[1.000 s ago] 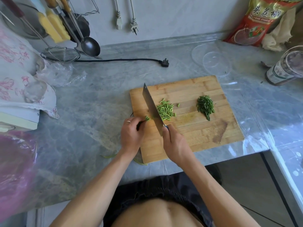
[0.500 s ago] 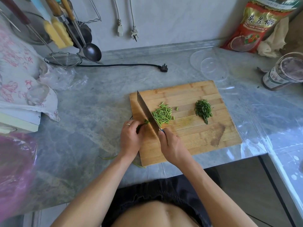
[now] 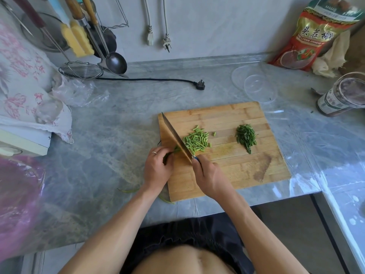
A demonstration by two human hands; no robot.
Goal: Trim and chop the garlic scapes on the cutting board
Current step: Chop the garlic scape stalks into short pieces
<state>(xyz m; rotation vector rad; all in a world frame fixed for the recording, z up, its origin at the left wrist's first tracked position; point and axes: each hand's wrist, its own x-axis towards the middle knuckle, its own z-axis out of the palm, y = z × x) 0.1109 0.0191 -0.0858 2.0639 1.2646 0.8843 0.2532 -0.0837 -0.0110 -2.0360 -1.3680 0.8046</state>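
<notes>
Here, in the head view, the right hand [image 3: 210,176] grips the handle of the cleaver [image 3: 176,136], whose blade lies diagonally across the left part of the cutting board [image 3: 237,175], and the left hand [image 3: 158,165] pinches the last short bundle of garlic scapes [image 3: 176,149] at the left edge of the board, just beside the blade. The main risk, I think, is a cut: the stub is now very short, so the left fingertips sit close to the edge, and a small slip could bring the blade onto them. A second risk is that pieces roll off, because the cutting happens so near the left edge of the board; the chopped pieces [image 3: 196,140] lie just right of the blade, and a darker pile of finer greens [image 3: 245,137] lies well apart toward the right side. Hidden things: the handle is almost fully covered by the right hand, the left fingertips are curled under, and how much scape remains inside the left hand cannot be seen. Some thin green trimmings [image 3: 166,200] lie on the counter [image 3: 118,125] near the front left corner of the board, partly under the left wrist.
</notes>
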